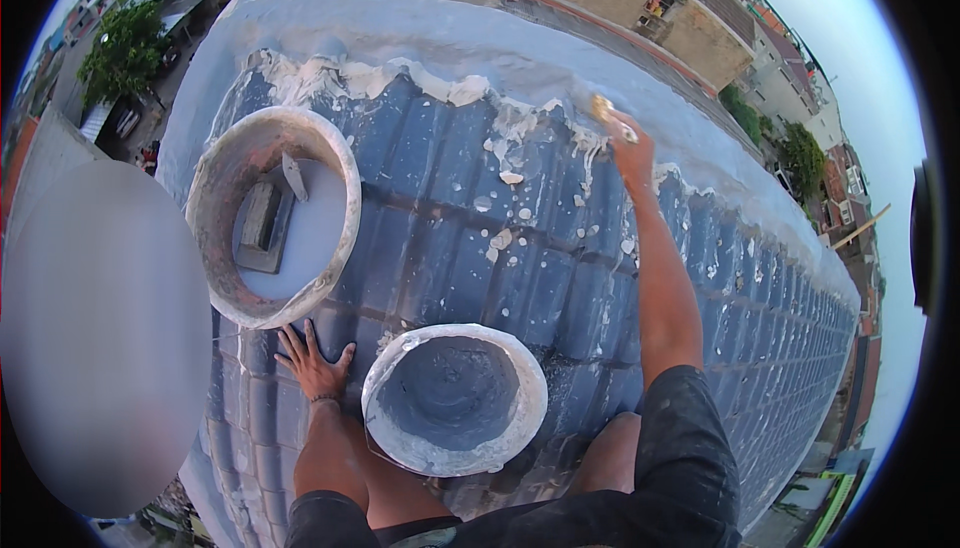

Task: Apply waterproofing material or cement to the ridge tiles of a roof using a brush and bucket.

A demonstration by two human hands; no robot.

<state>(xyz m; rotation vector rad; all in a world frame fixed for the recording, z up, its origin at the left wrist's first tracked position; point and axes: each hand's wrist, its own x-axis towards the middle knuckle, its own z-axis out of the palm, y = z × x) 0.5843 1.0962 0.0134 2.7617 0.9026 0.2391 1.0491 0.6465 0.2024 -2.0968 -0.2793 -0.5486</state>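
Note:
My right hand (632, 148) reaches up to the smooth grey mortar ridge (560, 58). It is closed around a small brush (604, 110), pale and slightly blurred, whose tip is at the ridge's lower edge. My left hand (315, 368) lies on the dark roof tiles (440, 208) with fingers spread, holding nothing. Just beyond it stands a large round tub (352, 173) holding greyish liquid, a plastering float (262, 223) and a small pointed blade (294, 176). Between my legs sits a bucket (535, 368) coated inside with grey mortar.
Rough, pale mortar (370, 78) edges the ridge over the tiles, and dried splashes (500, 243) dot them. The roof slopes and runs far off to the right. Beyond the ridge are neighbouring buildings (690, 43); a tree (125, 53) stands below left. A blurred patch covers the left side.

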